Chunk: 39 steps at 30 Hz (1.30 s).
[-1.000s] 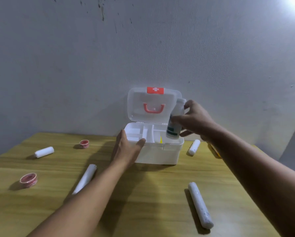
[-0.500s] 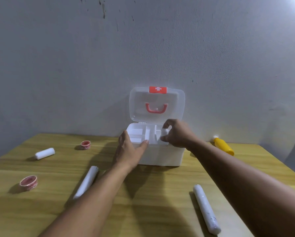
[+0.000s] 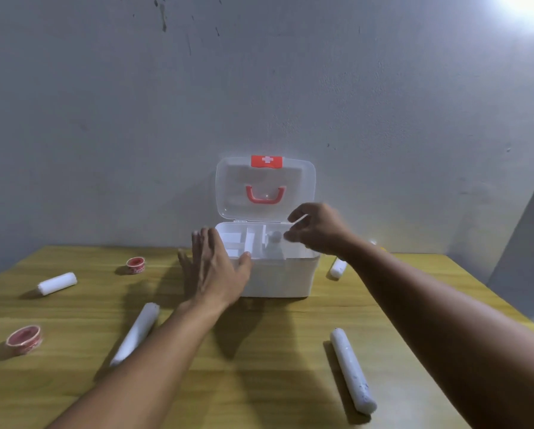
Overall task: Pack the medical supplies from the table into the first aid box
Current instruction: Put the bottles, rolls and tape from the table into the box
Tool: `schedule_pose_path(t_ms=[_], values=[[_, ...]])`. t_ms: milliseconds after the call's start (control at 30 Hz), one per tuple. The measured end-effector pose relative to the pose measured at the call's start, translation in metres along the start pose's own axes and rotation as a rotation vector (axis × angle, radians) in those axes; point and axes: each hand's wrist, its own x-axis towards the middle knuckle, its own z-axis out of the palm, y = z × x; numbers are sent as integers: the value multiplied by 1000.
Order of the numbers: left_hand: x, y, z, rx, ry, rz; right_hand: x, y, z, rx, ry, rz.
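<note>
A: The white plastic first aid box (image 3: 278,277) stands at the far middle of the yellow-brown wooden table (image 3: 259,366), against the grey wall (image 3: 259,88). Its clear lid (image 3: 228,187) is up, with a red cross badge (image 3: 266,161) at the top edge and a red handle (image 3: 265,195) showing through it.

B: And the hands?

A: The left hand (image 3: 216,270) lies flat against the box's front left corner, fingers spread, thumb on the rim. It grips nothing. The right hand (image 3: 316,232) hovers over the box's right side, fingers loosely curled and apart, empty as far as I can see, though it is blurred.

B: Anything inside?

A: A white bottle with a rounded cap (image 3: 273,243) stands in the right compartment, just below that hand. The white divider tray (image 3: 244,243) on the left looks bare.

B: What's on the table?

A: Left side: a short white gauze roll (image 3: 57,283), a small red tape roll (image 3: 135,265) near the back, a larger red tape roll (image 3: 24,339) near the front edge, and a long white wrapped roll (image 3: 136,332) lying beside the left forearm. Right side: another long white roll (image 3: 352,370) near the front, and a short white roll (image 3: 338,268) just beside the box's right wall. Something yellow shows behind the right wrist, mostly hidden.
</note>
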Motion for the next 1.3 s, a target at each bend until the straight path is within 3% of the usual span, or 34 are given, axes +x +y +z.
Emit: schedule_pose_path(t_ms=[100,167,333,467,633,833,1033,1233,1300], values=[[-1,14,0,63,35,124,5,28,-29,-98,191,65],[1,23,3,79,8,154,7,55,-46,-208,223,167],[4,34,13,249,-191,125,-1,115,-64,-470,135,360],[9,36,10,317,-311,94,-13,133,-60,-475,27,410],[12,38,4,357,-401,77,-12,133,-59,-542,107,483],[10,39,2,365,-407,73,-15,117,-60,-422,-54,632],[9,39,0,363,-419,73,-22,108,-59,-55,-17,625],[10,40,-1,359,-429,74,-30,64,-68,385,20,308],[10,40,0,357,-428,73,-28,45,-66,400,15,172]])
